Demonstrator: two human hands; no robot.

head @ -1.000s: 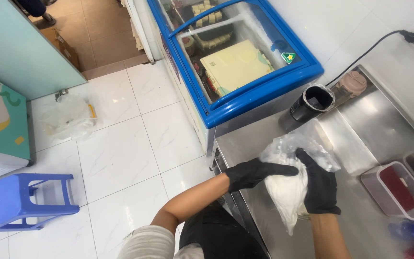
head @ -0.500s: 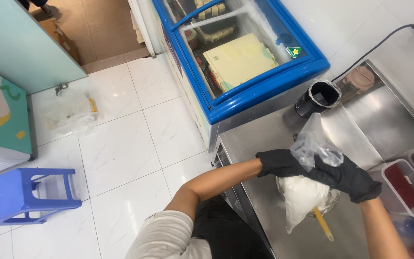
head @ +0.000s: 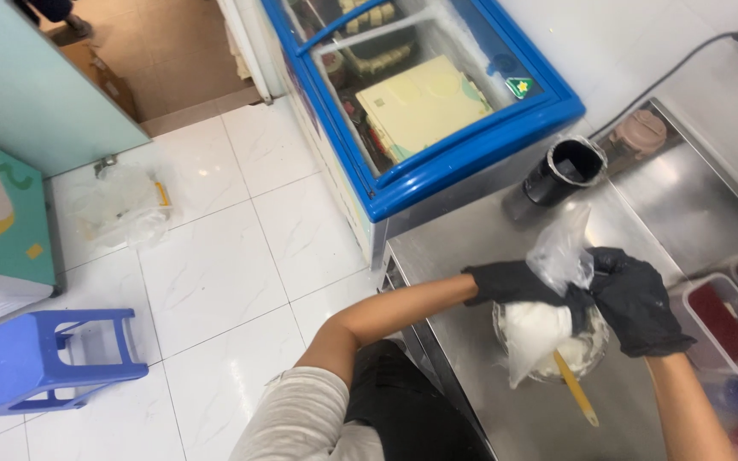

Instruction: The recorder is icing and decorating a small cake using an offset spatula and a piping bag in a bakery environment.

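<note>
Both hands wear black gloves and are closed on a clear plastic bag of white powdery or pasty stuff (head: 533, 335). The left hand (head: 508, 283) grips the bag at its gathered neck from the near side, and the right hand (head: 638, 299) pinches the same neck from the far side, so the two meet around it. The loose, empty top of the bag sticks up between them.

The full bottom of the bag hangs into a round metal bowl (head: 587, 354) on the stainless steel counter (head: 471, 256). White stuff already lies in the bowl beside the bag, so some emptying seems done, yet most of the contents still sit inside the bag. A yellow-handled utensil (head: 576, 391) leans out of the bowl toward the near edge.

Farther along the counter stands a black cylindrical container (head: 561, 171) with an open top, and to the right a clear rectangular tub of red stuff (head: 722, 318), both well apart from the bowl. A blue-rimmed chest freezer with a glass lid (head: 424, 111) adjoins the counter. On the white tiled floor are a blue plastic stool (head: 49, 358) and a crumpled clear bag (head: 121, 205). Nothing crowds the bowl.
</note>
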